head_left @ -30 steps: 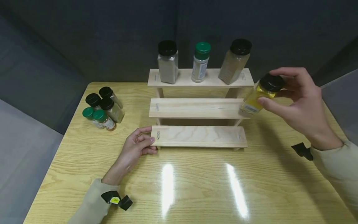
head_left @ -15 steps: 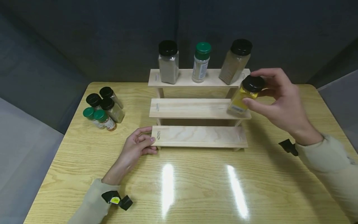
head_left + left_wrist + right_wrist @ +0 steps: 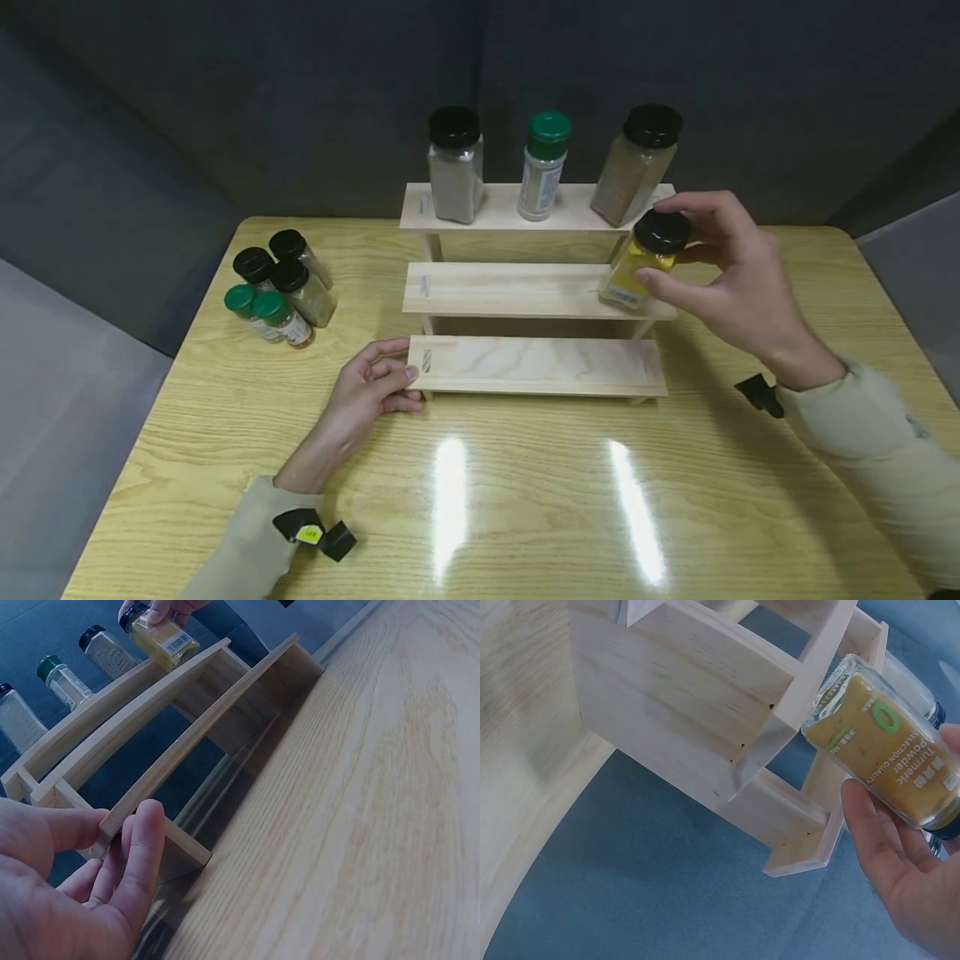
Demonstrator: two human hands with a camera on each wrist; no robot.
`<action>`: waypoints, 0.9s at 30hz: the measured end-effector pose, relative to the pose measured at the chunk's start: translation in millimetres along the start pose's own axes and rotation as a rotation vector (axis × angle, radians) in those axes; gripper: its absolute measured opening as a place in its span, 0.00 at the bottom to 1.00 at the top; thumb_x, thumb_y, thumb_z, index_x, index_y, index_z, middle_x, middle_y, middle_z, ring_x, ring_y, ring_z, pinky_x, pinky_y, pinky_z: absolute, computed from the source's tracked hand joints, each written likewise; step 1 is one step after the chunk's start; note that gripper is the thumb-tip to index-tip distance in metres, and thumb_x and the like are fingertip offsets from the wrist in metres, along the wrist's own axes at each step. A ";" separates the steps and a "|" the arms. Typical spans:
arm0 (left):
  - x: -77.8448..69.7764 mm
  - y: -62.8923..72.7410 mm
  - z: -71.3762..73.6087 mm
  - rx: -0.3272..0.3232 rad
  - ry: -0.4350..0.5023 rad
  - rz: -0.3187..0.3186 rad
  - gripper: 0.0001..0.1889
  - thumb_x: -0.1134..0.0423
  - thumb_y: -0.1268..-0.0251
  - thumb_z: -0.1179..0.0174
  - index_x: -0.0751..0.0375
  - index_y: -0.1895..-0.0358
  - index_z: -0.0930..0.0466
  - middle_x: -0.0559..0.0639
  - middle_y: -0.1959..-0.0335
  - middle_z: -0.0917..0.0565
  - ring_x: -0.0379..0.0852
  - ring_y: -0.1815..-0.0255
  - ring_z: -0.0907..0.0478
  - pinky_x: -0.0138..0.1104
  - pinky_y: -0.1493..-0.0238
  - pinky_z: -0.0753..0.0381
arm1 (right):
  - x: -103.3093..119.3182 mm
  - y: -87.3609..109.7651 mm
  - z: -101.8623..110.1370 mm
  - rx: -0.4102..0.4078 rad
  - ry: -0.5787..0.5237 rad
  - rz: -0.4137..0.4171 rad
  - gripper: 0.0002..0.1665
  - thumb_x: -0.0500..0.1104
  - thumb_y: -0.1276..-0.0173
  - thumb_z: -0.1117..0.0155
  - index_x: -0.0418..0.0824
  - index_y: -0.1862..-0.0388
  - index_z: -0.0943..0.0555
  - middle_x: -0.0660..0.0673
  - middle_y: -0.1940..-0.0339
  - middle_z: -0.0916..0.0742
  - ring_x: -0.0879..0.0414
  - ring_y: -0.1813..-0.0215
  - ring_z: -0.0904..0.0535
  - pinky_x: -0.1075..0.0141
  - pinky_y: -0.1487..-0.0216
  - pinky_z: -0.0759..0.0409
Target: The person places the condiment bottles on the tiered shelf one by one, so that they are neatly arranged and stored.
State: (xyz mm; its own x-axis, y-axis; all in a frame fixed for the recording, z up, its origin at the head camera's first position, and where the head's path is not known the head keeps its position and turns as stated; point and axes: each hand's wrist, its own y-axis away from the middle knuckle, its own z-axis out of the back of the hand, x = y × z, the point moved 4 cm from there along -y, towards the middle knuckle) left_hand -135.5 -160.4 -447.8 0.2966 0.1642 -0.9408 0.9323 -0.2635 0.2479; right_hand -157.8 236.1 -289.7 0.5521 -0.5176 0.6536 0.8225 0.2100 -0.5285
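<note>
A three-tier wooden spice rack stands on the table. My left hand pinches the left end of its lowest shelf between thumb and fingers. With my right hand I hold a square jar of turmeric powder, black-capped and filled with yellow, around its upper part. The jar leans slightly, its base right at the right end of the middle shelf. Along the top shelf stand a black-capped jar of pale powder, a green-capped jar and a black-capped jar of brown powder.
Several smaller spice jars cluster on the table's left side, some with black caps and two with green caps. A dark cloth wall rises behind the table.
My right hand has carried the turmeric jar leftward, from beyond the rack's right edge to over the middle shelf's right end. My left hand stays at the lowest shelf.
</note>
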 end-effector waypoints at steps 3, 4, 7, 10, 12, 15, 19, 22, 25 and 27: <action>-0.3 0.0 0.1 0.000 -0.002 -0.001 0.27 0.80 0.19 0.44 0.77 0.23 0.38 0.52 0.62 0.14 0.46 0.67 0.11 0.37 0.57 0.05 | 0.0 -0.5 -1.5 0.003 0.010 0.006 0.46 0.17 0.46 0.21 0.32 0.27 0.24 0.51 0.40 0.13 0.62 0.46 0.14 0.78 0.50 0.15; -0.3 -0.2 0.2 -0.002 -0.003 -0.001 0.27 0.80 0.19 0.44 0.77 0.23 0.38 0.52 0.62 0.14 0.46 0.67 0.11 0.37 0.57 0.05 | 0.3 -0.7 -1.9 0.005 0.015 0.006 0.46 0.17 0.45 0.21 0.32 0.27 0.24 0.51 0.40 0.14 0.62 0.46 0.14 0.78 0.50 0.15; -0.1 -1.1 -0.4 -0.002 -0.002 -0.002 0.27 0.80 0.19 0.44 0.78 0.22 0.38 0.51 0.61 0.14 0.46 0.67 0.11 0.36 0.57 0.05 | 1.1 -1.3 -3.0 0.012 0.030 0.007 0.46 0.18 0.45 0.20 0.32 0.27 0.24 0.52 0.40 0.14 0.63 0.45 0.14 0.78 0.49 0.15; 0.4 -2.2 -1.7 0.003 0.002 0.000 0.27 0.80 0.19 0.44 0.77 0.22 0.38 0.52 0.61 0.14 0.46 0.66 0.11 0.36 0.57 0.05 | 1.1 -0.9 -3.2 0.016 0.047 0.004 0.46 0.18 0.45 0.20 0.32 0.27 0.24 0.52 0.40 0.14 0.64 0.46 0.14 0.79 0.50 0.15; 0.8 -2.8 -2.4 0.007 0.002 0.001 0.27 0.80 0.19 0.44 0.77 0.22 0.38 0.52 0.61 0.14 0.46 0.66 0.11 0.36 0.57 0.05 | 0.7 -0.4 -3.3 0.019 0.053 0.001 0.46 0.18 0.45 0.20 0.32 0.27 0.24 0.52 0.41 0.14 0.64 0.46 0.14 0.79 0.50 0.15; 1.0 -3.1 -2.6 0.006 -0.002 0.002 0.27 0.80 0.19 0.44 0.77 0.22 0.38 0.52 0.61 0.14 0.46 0.67 0.11 0.36 0.57 0.05 | -0.2 0.0 -4.1 0.021 0.056 -0.003 0.46 0.18 0.44 0.20 0.33 0.27 0.24 0.51 0.40 0.14 0.64 0.45 0.15 0.79 0.49 0.15; 0.9 -2.6 -1.7 0.001 -0.003 0.003 0.27 0.80 0.19 0.44 0.77 0.22 0.38 0.51 0.61 0.14 0.46 0.67 0.11 0.36 0.57 0.05 | -1.3 0.5 -6.1 0.026 0.056 -0.005 0.46 0.19 0.44 0.20 0.33 0.26 0.25 0.49 0.40 0.14 0.64 0.45 0.15 0.79 0.49 0.15; 1.1 -1.6 -0.7 -0.001 0.001 0.007 0.27 0.81 0.19 0.44 0.77 0.22 0.38 0.51 0.62 0.14 0.46 0.67 0.11 0.36 0.57 0.05 | -1.5 0.9 -7.9 0.031 0.049 -0.013 0.46 0.19 0.43 0.20 0.34 0.26 0.25 0.50 0.40 0.14 0.64 0.45 0.15 0.79 0.49 0.15; 0.3 -0.9 -0.1 0.002 0.003 0.003 0.27 0.81 0.19 0.44 0.77 0.22 0.38 0.51 0.62 0.14 0.46 0.67 0.11 0.36 0.57 0.05 | -1.4 1.3 -9.8 0.032 0.031 -0.028 0.47 0.19 0.42 0.20 0.35 0.25 0.26 0.52 0.40 0.14 0.63 0.44 0.15 0.79 0.49 0.16; 0.0 -0.5 0.5 0.002 0.001 0.001 0.27 0.81 0.19 0.44 0.77 0.22 0.38 0.51 0.62 0.15 0.46 0.67 0.11 0.36 0.57 0.05 | -1.3 1.5 -10.9 0.031 0.017 -0.038 0.47 0.19 0.41 0.21 0.35 0.24 0.26 0.53 0.40 0.14 0.62 0.43 0.15 0.78 0.48 0.16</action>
State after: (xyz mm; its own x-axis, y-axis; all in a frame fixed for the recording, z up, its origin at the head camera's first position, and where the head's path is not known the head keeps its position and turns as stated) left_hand -136.1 -160.7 -448.0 0.2977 0.1648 -0.9403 0.9316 -0.2653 0.2484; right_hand -158.8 228.1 -297.3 0.5179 -0.5399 0.6635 0.8470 0.2150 -0.4862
